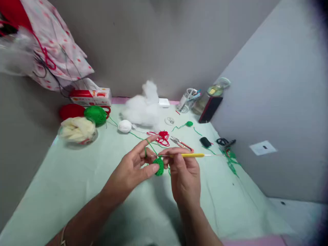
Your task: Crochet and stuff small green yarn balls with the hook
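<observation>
Between the thumb and fingers of my left hand [139, 164] is a small green crochet piece [159, 166]. Green yarn loops around my raised left index finger and runs down to the top of the piece. My right hand [184, 171] pinches a crochet hook [191, 155] by its yellow handle, holding it level. Its thin metal tip points left and meets the yarn at the piece's upper edge; whether a loop sits on it is too small to tell. Just beyond my hands lie a red yarn tangle [163, 137] and orange-handled snips [181, 143].
Behind are white stuffing [142, 107], a white yarn ball [125, 126] and a green yarn ball [95, 115]. A bowl [78, 131] stands at left, near a tissue box [91, 96]. At right are a pen jar [188, 100], a dark phone-like slab [210, 109] and green scraps [232, 164].
</observation>
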A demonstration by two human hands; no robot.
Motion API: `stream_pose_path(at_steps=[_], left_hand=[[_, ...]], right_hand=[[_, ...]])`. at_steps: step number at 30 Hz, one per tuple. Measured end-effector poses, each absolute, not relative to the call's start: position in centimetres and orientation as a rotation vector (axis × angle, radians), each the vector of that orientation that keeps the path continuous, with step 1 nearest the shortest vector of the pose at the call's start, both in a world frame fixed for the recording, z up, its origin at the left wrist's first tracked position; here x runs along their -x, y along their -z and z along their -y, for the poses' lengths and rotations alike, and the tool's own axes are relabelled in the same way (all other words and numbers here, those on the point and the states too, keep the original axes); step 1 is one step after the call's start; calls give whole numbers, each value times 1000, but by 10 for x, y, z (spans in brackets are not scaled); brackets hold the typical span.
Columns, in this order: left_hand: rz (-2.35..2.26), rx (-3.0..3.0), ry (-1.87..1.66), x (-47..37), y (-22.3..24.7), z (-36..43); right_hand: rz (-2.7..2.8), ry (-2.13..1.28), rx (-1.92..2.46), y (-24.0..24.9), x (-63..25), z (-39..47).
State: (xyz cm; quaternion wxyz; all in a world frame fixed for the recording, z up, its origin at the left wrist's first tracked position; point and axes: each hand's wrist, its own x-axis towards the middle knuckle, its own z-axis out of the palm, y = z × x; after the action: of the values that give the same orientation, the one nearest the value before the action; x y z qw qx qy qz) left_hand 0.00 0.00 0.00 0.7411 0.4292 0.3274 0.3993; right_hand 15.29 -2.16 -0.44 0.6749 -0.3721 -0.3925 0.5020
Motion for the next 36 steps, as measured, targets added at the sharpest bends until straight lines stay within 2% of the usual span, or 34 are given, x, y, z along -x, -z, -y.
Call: stream_pose_path(at_steps=[17, 24, 32, 36], left_hand=[[-931, -1143, -948, 2, -10, 4], [-1111, -1406, -1009, -1, -14, 4], [-1214, -2059, -1234, -1, -4, 3], [-1246, -1905, -1292, -2, -2, 1]], right_hand=[[1073, -1088, 765, 5, -164, 21], [1432, -714, 863, -2, -166, 27], [1875, -221, 942, -5, -165, 30], [1880, 142, 1062, 3, -156, 32]])
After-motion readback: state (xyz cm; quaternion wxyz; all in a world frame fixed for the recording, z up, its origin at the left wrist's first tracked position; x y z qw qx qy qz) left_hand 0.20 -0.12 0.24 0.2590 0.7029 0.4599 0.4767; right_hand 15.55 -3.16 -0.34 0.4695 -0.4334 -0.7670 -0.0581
